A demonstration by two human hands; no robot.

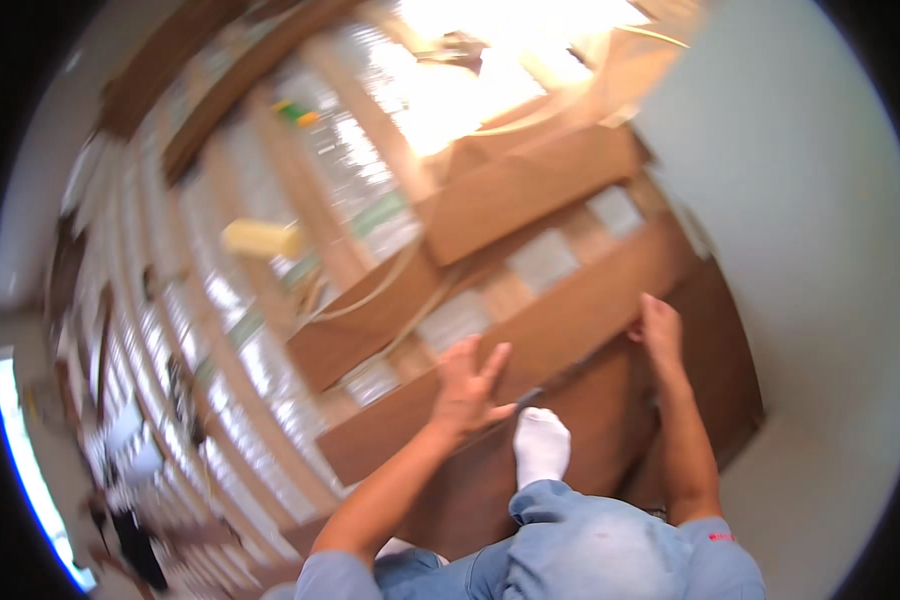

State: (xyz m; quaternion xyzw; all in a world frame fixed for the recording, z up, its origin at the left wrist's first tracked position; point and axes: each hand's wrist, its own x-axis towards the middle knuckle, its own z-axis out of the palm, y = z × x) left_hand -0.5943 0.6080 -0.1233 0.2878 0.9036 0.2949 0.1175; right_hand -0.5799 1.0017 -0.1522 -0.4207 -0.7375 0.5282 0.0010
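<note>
Head view, nearest first: I see one white-socked foot [541,443] planted on a brown wood panel [530,345]. My left hand [467,385] lies flat on that panel, fingers spread wide; my right hand [660,330] rests on its upper edge, grip unclear through blur. Beyond, two more brown boards [530,190] lie across silvery insulation [355,160], beside a pale yellow roll [260,238].
</note>
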